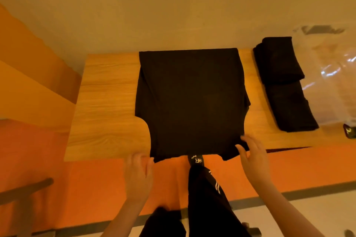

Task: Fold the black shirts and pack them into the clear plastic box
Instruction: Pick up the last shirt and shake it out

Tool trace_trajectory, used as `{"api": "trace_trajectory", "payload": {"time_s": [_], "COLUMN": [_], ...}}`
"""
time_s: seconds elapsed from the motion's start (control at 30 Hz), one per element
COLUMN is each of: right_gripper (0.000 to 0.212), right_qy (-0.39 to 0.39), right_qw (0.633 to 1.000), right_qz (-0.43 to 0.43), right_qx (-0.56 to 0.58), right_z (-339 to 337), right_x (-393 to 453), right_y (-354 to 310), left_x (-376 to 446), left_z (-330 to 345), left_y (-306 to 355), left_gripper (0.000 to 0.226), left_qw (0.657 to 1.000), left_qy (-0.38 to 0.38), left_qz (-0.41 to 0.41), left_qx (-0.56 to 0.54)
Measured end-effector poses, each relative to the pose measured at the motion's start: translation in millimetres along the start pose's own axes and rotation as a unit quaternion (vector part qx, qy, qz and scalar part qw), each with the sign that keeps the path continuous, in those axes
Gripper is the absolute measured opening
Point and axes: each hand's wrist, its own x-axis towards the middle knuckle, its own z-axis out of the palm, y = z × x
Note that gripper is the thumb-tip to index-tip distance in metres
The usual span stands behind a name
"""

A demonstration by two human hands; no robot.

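Wooden surface carries a limp, light black shirt; left hand pinches its near-edge corner, right hand rests open on the opposite corner.

The tabletop is pale wood with a visible grain and a smooth, faintly satin finish. The spread shirt is matt black cloth, soft and slightly creased at its edges. The folded shirts are the same dull black cloth. The plastic box is clear, glossy plastic, catching bright glints.
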Motion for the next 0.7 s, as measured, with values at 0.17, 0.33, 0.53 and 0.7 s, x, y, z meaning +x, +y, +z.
{"api": "trace_trajectory", "payload": {"time_s": [0.17, 0.33, 0.53, 0.7], "right_gripper": [0.017, 0.046, 0.036, 0.012], "right_qy": [0.008, -0.065, -0.05, -0.022], "right_qw": [0.955, 0.893, 0.866, 0.864], "right_qz": [0.225, 0.302, 0.316, 0.286], "right_qx": [0.193, 0.327, 0.384, 0.414], "right_z": [5, 20, 18, 10], "right_x": [-27, -12, -11, -19], "right_y": [1, 5, 5, 7], "left_x": [-21, -2, -4, -11], "left_z": [11, 18, 11, -6], "left_y": [2, 12, 14, 17], "left_gripper": [0.044, 0.048, 0.014, 0.024], "left_qw": [0.937, 0.902, 0.934, 0.956], "left_qy": [-0.032, -0.173, -0.138, -0.11], "left_qz": [-0.292, -0.272, -0.216, -0.153], "left_qx": [-0.191, -0.288, -0.249, -0.225]}}
